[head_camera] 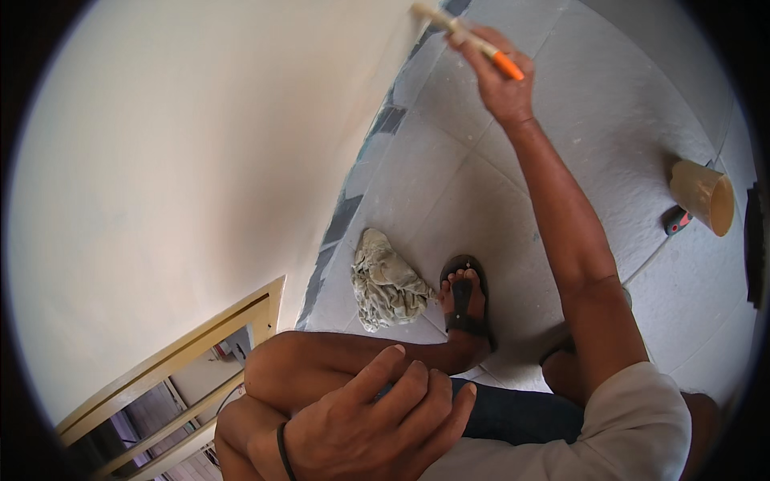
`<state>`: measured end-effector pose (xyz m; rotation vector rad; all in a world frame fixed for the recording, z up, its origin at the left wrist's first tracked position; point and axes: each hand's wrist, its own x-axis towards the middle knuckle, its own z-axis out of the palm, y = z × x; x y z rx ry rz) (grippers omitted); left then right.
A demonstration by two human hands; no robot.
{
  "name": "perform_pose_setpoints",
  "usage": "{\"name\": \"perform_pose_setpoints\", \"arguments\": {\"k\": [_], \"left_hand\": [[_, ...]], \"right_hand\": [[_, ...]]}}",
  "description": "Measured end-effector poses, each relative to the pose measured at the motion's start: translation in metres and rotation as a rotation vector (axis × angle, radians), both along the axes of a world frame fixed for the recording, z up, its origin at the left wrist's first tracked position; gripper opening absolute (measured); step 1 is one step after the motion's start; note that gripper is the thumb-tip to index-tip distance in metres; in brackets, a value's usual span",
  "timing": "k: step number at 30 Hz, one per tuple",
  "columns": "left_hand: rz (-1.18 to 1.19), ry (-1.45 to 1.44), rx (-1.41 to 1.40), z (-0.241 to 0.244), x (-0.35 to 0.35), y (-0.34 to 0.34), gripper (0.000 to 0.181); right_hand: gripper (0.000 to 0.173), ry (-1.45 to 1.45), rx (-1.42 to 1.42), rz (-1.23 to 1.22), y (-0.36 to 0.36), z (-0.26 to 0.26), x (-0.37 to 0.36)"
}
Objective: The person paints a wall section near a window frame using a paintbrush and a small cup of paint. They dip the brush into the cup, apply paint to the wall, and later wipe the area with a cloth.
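Out at arm's length, my right hand grips a paintbrush with an orange-tipped handle. Its blurred bristles meet the foot of a cream wall, just above the border of floor tiles. Touching or nearly touching, I cannot tell. My left hand hangs above my lap, near my bent knee, holding nothing, its fingers loosely curled and apart. A dark band circles that wrist. Between the wall and my sandalled foot, a crumpled, stained rag lies on the floor.
A cream cylindrical container stands on the grey tiled floor at the right. Beside its base lies a black and red tool handle. Dark mosaic pieces edge the wall. A yellowish wooden frame opens at the lower left.
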<state>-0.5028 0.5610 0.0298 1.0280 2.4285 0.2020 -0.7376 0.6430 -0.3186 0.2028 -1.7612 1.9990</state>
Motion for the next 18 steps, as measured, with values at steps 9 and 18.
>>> {"name": "perform_pose_setpoints", "arguments": {"k": [9,18], "left_hand": [[-0.018,0.039,-0.028,0.0,0.005,0.006,0.034],[-0.068,0.0,0.016,0.014,-0.01,0.005,0.035]], "right_hand": [[0.033,0.134,0.047,0.14,-0.116,0.01,0.123],[0.025,-0.036,-0.185,0.705,-0.123,0.045,0.218]]}}
